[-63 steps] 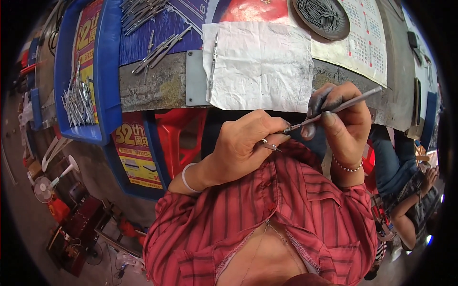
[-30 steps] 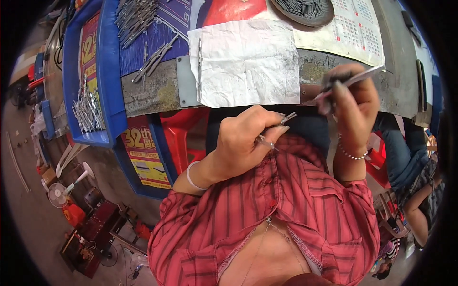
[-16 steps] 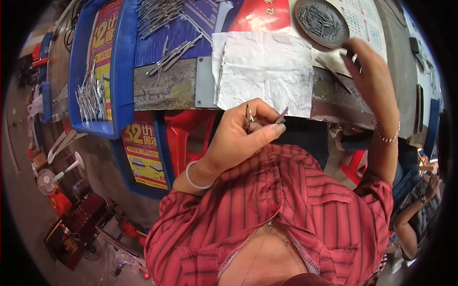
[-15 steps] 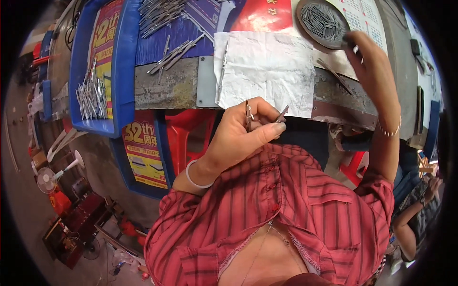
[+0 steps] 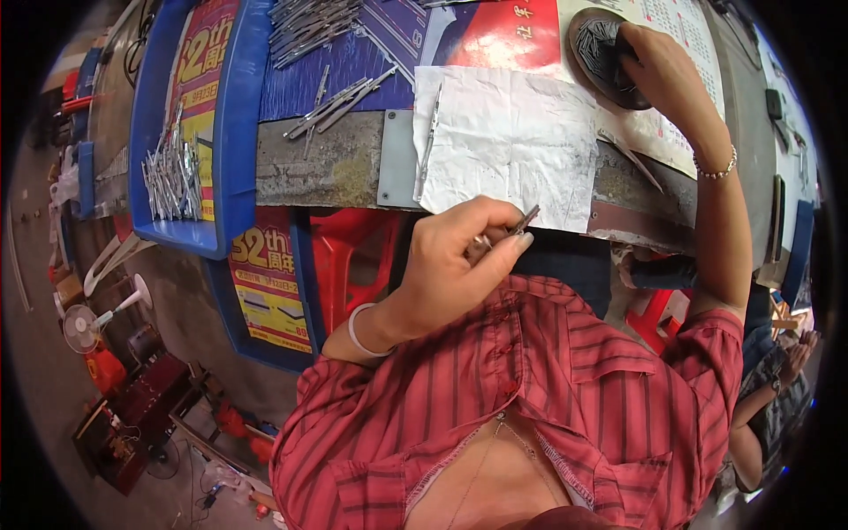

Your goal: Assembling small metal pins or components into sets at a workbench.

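My left hand [image 5: 464,256] is closed in front of the table edge, pinching a slim dark metal part [image 5: 528,217] between thumb and fingers. Part of that piece is hidden by the curled fingers. At the far right, my right hand [image 5: 667,75] dips its bent fingers into a round dark dish [image 5: 611,92]. Small grey metal pins [image 5: 598,49] fill the dish. The right fingertips look dark and are partly hidden among the pins, so what they pinch does not show. A white crumpled sheet [image 5: 508,141] lies beyond my left hand, with a slender silver metal piece [image 5: 430,132] along its left side.
A blue tray [image 5: 237,115] with several silver metal pieces [image 5: 174,177] stands at the left. More metal pieces [image 5: 314,31] are heaped on a blue sheet. Tweezers [image 5: 632,162] lie right of the white sheet. A red stool [image 5: 349,256] is under the table.
My right hand has moved from the dish's right edge into the dish among the pins. My left hand has turned slightly, still gripping the metal part. The view has shifted a little.
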{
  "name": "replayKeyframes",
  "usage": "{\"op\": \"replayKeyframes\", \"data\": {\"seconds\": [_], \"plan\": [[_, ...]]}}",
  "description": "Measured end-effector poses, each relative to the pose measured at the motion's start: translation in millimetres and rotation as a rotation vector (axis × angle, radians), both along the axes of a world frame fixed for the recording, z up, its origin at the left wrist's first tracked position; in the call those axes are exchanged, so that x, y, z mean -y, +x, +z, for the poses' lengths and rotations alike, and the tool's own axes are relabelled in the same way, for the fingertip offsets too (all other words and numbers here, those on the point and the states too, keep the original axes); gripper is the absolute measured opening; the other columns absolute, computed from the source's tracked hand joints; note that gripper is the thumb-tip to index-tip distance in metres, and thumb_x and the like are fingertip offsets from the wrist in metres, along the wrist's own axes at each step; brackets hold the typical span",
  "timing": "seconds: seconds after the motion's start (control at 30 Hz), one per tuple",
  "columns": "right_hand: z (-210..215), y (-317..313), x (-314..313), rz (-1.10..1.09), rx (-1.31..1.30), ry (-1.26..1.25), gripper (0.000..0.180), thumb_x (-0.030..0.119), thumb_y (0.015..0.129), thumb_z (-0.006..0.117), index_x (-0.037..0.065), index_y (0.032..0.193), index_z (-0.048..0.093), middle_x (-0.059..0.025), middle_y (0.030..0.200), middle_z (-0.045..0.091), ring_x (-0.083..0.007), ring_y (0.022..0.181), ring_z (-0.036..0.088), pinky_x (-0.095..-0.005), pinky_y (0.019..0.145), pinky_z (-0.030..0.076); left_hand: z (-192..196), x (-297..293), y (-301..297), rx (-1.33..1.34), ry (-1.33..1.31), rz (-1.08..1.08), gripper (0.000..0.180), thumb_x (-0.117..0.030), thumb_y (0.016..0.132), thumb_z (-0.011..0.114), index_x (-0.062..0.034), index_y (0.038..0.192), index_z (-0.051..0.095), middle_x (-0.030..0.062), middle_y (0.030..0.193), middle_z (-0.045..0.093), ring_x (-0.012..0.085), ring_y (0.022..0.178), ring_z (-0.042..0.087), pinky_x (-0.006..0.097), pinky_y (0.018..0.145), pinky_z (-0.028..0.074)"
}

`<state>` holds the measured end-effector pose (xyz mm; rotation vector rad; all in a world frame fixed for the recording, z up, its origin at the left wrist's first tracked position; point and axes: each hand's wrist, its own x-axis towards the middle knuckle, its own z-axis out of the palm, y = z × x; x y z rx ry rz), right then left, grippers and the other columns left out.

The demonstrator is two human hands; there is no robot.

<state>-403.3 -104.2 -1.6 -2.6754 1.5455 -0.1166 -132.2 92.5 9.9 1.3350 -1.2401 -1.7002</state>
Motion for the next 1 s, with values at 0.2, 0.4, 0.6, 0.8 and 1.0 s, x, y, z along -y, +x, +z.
{"op": "replayKeyframes", "data": {"seconds": [0.2,0.4,0.6,0.8,1.0], "plan": [[9,2,-6,-0.064,0.208,0.048,0.011,0.005,0.081,0.057,-0.002,0.087,0.052,-0.0209,0.078,0.059,-0.0408,0.075,0.055,-0.0415,0.067,0.044,-10,1,-8,0.285,-0.69,0.049,0.023,0.003,0.075,0.068,-0.0034,0.095,0.06,0.0097,0.072,0.056,0.0223,0.052,0.055,0.031,0.046,0.042],[6,-12,-9,-0.085,0.405,0.024,0.014,0.013,0.09,0.057,0.0,0.093,0.06,-0.011,0.065,0.057,-0.0155,0.055,0.055,-0.0291,0.054,0.044,-4,3,-9,0.291,-0.686,0.018,0.021,0.002,0.075,0.068,-0.0029,0.094,0.06,0.0094,0.07,0.056,0.0218,0.052,0.055,0.031,0.045,0.041],[31,3,-48,-0.176,0.963,0.389,0.012,0.007,0.088,0.059,-0.004,0.095,0.061,0.0005,0.072,0.06,-0.0054,0.059,0.052,-0.0203,0.053,0.042,3,2,-9,0.211,-0.637,0.009,0.017,0.002,0.077,0.068,-0.0017,0.092,0.061,0.008,0.069,0.055,0.0168,0.051,0.053,0.028,0.045,0.04],[36,29,-114,-0.24,1.323,0.857,0.01,0.001,0.086,0.06,-0.002,0.096,0.059,-0.0027,0.077,0.062,-0.0061,0.062,0.057,-0.0185,0.054,0.046,5,3,-11,0.149,-0.583,-0.019,0.017,0.003,0.076,0.068,-0.0011,0.091,0.06,0.0074,0.068,0.055,0.0154,0.051,0.051,0.026,0.046,0.039],[24,49,-144,-0.224,1.489,1.051,0.013,0.013,0.091,0.055,0.001,0.09,0.056,-0.003,0.073,0.059,-0.0061,0.057,0.052,-0.0184,0.052,0.042,3,0,-11,0.117,-0.535,-0.024,0.017,0.003,0.076,0.068,-0.0007,0.091,0.06,0.0077,0.069,0.056,0.0151,0.052,0.052,0.026,0.048,0.04]]}}
